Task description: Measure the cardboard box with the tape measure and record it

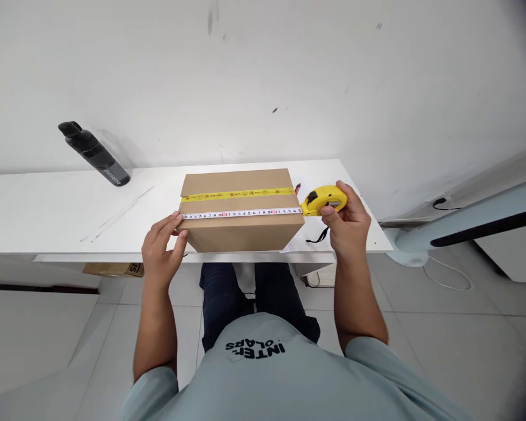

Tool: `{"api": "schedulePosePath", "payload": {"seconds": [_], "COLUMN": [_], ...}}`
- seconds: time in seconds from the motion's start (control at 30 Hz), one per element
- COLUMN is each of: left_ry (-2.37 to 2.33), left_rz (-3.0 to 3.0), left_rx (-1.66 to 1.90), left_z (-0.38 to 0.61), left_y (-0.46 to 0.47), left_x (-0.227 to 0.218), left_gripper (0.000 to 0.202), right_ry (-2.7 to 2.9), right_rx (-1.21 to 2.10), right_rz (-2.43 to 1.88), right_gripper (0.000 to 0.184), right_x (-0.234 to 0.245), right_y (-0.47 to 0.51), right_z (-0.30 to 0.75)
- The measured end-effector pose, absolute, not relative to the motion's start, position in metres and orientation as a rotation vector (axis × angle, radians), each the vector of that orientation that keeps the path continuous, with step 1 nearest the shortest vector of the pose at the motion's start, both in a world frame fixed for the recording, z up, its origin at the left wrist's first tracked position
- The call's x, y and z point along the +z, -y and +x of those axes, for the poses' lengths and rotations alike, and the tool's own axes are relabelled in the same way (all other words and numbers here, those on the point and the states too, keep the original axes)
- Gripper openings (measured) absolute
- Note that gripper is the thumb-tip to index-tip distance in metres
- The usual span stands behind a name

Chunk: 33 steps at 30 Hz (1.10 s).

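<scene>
A closed brown cardboard box [241, 238] lies on the white table, with a strip of yellow printed packing tape [236, 195] along its top. Across the top, near the front edge, runs the white blade [245, 213] of a yellow tape measure [319, 196]. My left hand [161, 248] is at the box's left edge, fingers and thumb closed around the blade's end and the corner; the exact grip is partly hidden. My right hand [349, 225] grips the tape measure's case just past the box's right edge. A black wrist strap [319, 237] hangs below the case.
A black bottle [94, 153] stands at the left of the table [26, 216]. Behind the box's right end are a small red and black object [297, 188] and white paper [298, 242]. Another carton [114, 269] is under the table; a pale blue post [473, 216] stands right.
</scene>
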<state>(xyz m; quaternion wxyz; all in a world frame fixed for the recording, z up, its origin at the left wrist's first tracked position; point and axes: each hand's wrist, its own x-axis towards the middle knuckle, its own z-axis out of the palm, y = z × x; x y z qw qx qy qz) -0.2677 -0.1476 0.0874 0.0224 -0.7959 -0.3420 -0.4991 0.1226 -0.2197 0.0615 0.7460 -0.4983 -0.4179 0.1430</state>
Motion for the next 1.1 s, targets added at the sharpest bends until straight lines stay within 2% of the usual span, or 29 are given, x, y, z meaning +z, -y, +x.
{"api": "schedulePosePath", "payload": {"seconds": [0.2, 0.37, 0.47, 0.67, 0.83, 0.97, 1.1], "left_ry": [0.973, 1.026, 0.997, 0.85, 0.69, 0.582, 0.579], "left_rz": [-2.359, -2.254, -2.227, -1.948, -2.278, -2.443, -2.485], "left_rx": [-1.647, -1.746, -1.734, -1.626, -1.528, -1.567, -1.564], "left_z": [-0.267, -0.266, -0.268, -0.263, -0.206, -0.154, -0.134], "left_y": [0.145, 0.149, 0.149, 0.177, 0.218, 0.221, 0.215], "left_x": [0.083, 0.083, 0.085, 0.099, 0.108, 0.096, 0.079], "left_gripper": [0.039, 0.019, 0.016, 0.033, 0.052, 0.083, 0.086], "right_ry": [0.918, 0.887, 0.878, 0.758, 0.733, 1.009, 1.153], "right_rx": [0.347, 0.382, 0.396, 0.335, 0.253, 0.322, 0.359], "right_rz": [-1.113, -1.098, -1.088, -0.953, -0.888, -0.973, -1.018], "right_gripper": [0.06, 0.06, 0.058, 0.054, 0.055, 0.05, 0.046], "right_x": [0.062, 0.065, 0.068, 0.078, 0.078, 0.076, 0.079], "right_y": [0.221, 0.223, 0.224, 0.237, 0.259, 0.272, 0.276], "right_z": [0.122, 0.121, 0.12, 0.105, 0.071, 0.049, 0.048]}}
